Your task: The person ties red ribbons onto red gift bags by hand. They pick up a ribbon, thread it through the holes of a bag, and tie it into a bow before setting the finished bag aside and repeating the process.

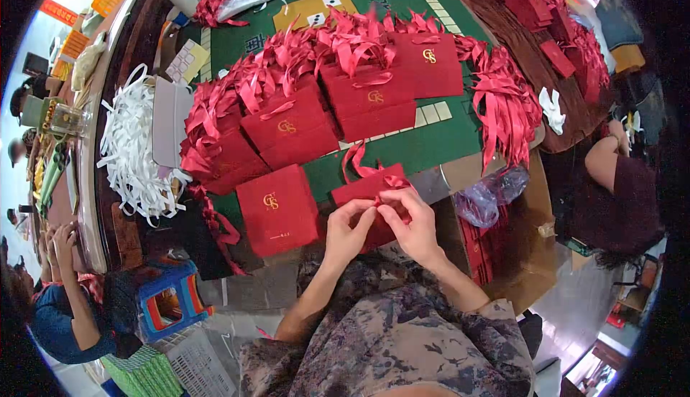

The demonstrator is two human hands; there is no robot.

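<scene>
At the table's near edge, in front of my body, lies a small red gift bag [352,190]. A loop of red ribbon [353,158] stands up from its far side. My left hand [348,229] is closed in a pinch at the bag's near part, thumb against fingertips. Beside it, my right hand [412,226] pinches too, and the fingertips of both hands nearly meet over a bit of red ribbon. The ribbon between the fingers is mostly hidden. Just left of my left hand rests a flat red bag [277,210] with gold lettering.
Rows of red bags [291,127] with ribbon handles fill the green table [438,142]. Red ribbons [503,102] hang at the right, white ribbons [133,153] at the left. A cardboard box [535,253] with bags stands right. People sit at both sides; a blue stool [162,285] stands left.
</scene>
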